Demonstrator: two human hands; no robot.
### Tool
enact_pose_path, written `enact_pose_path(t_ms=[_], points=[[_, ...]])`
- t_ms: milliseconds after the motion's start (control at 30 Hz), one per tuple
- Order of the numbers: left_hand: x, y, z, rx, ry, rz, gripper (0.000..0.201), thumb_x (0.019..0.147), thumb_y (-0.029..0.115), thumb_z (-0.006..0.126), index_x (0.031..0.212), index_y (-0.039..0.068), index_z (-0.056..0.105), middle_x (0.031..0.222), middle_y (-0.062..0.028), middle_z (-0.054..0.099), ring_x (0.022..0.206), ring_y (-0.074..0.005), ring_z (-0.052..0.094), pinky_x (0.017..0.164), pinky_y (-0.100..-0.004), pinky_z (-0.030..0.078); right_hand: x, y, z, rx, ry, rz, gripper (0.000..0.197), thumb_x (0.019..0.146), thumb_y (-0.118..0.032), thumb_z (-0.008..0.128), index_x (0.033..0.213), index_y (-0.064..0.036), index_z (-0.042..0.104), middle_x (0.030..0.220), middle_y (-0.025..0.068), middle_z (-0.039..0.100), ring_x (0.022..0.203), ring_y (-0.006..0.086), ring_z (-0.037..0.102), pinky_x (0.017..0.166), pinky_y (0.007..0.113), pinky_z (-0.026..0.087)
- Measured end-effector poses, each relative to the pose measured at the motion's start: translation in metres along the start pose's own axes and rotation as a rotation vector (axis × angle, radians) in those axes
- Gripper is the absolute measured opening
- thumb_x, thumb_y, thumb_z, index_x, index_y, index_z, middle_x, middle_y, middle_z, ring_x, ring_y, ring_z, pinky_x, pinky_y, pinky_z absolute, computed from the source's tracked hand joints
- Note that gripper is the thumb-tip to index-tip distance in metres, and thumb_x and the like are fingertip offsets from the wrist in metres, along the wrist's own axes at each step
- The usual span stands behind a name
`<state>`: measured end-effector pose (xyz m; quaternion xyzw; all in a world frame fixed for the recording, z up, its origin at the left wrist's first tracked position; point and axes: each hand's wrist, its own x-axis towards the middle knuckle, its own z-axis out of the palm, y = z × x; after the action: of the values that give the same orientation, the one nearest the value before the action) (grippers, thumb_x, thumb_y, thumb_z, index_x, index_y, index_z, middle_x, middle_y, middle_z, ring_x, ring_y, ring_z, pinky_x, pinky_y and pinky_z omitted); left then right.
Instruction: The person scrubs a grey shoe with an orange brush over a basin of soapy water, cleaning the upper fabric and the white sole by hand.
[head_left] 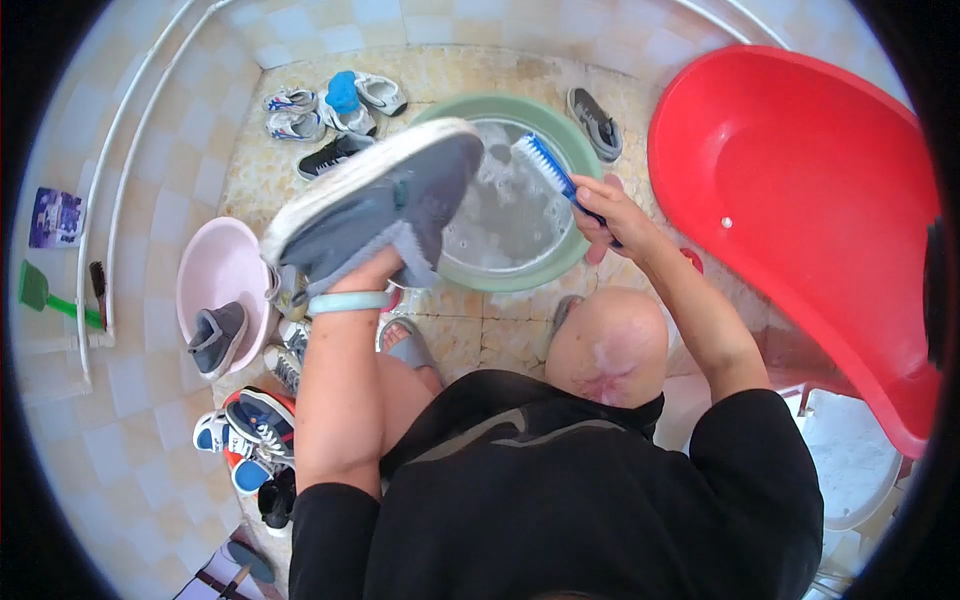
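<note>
My left hand is pushed into the opening of a grey shoe with a white sole and holds it raised, tilted with the toe up and to the right. The fingers are hidden inside the shoe; a pale bangle circles the wrist. My right hand is closed around the handle of a blue scrub brush with white and blue bristles. Brush and shoe are apart. Both are above a green basin of cloudy, sudsy water.
A pink basin at left has a grey shoe on its rim. Several shoes lie below it, more at far left. A dark shoe lies right of the green basin. A large red tub fills the right.
</note>
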<state>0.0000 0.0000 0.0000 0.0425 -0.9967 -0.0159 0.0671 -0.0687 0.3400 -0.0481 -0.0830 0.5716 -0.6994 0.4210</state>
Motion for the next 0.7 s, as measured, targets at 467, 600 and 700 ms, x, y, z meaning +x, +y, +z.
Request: enact_pose_path(t_ms=[467, 600, 700], points=[[-0.026, -0.017, 0.005, -0.365, -0.246, -0.131, 0.058, 0.08, 0.048, 0.057, 0.12, 0.006, 0.059, 0.123, -0.0193, 0.058, 0.113, -0.0334, 0.055, 0.095, -0.0419, 0.042, 0.131, 0.167, -0.069, -1.414, 0.238, 0.071, 0.051, 0.093, -0.026, 0.051, 0.141, -0.0184, 0.038, 0.111, 0.0179, 0.062, 0.091, 0.0357, 0.064, 0.078, 0.046, 0.051], [-0.027, -0.025, 0.007, -0.367, -0.255, -0.157, 0.058, 0.08, 0.048, 0.057, 0.121, 0.006, 0.058, 0.124, -0.019, 0.058, 0.113, -0.0333, 0.054, 0.095, -0.042, 0.042, 0.168, 0.186, -0.07, -1.412, 0.282, 0.093, 0.039, 0.089, -0.022, 0.052, 0.124, -0.0057, 0.048, 0.108, 0.0197, 0.063, 0.092, 0.0367, 0.064, 0.078, 0.047, 0.052], [-0.025, -0.021, 0.01, -0.371, -0.253, -0.144, 0.058, 0.08, 0.048, 0.057, 0.122, 0.006, 0.058, 0.124, -0.0188, 0.057, 0.114, -0.0332, 0.054, 0.096, -0.0421, 0.041, 0.164, 0.176, -0.064, -1.401, 0.218, -0.017, 0.035, 0.09, -0.021, 0.051, 0.119, -0.0024, 0.049, 0.104, 0.0211, 0.064, 0.092, 0.0365, 0.065, 0.077, 0.048, 0.051]])
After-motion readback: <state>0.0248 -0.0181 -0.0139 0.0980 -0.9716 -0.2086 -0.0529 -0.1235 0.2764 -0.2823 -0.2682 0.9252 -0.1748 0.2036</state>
